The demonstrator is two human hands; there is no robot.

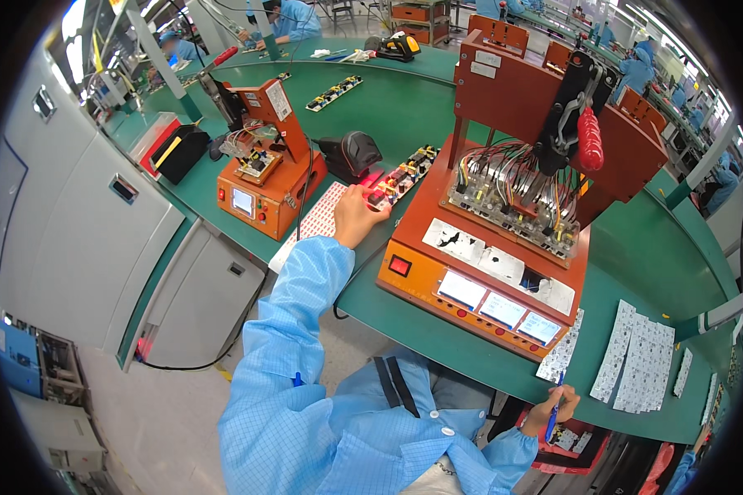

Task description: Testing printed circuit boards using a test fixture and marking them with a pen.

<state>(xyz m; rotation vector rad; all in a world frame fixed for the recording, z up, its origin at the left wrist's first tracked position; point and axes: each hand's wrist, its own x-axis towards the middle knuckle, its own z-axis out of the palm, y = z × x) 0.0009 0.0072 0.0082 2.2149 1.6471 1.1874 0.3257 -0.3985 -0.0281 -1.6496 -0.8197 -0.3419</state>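
My left hand (359, 216) reaches forward and has its fingers closed on the near end of a strip of circuit boards (406, 175) carrying black and yellow parts. A black handheld scanner (351, 154) stands just beyond, casting red light by my fingers. Under my left wrist lies a white sheet with rows of red marks (320, 216). At the lower right, my right hand (556, 406) is wrapped round a blue pen (552, 421), held upright beside the table edge. Near the pen's tip is a pale panel of small boards (563, 351).
A large orange test fixture (479, 285) with a red-handled clamp (589, 140) stands between my hands. Left of it is a smaller orange fixture (260, 202). Pale board panels (636, 363) lie at right. A red bin (590, 454) holds boards below the table edge. People work farther off.
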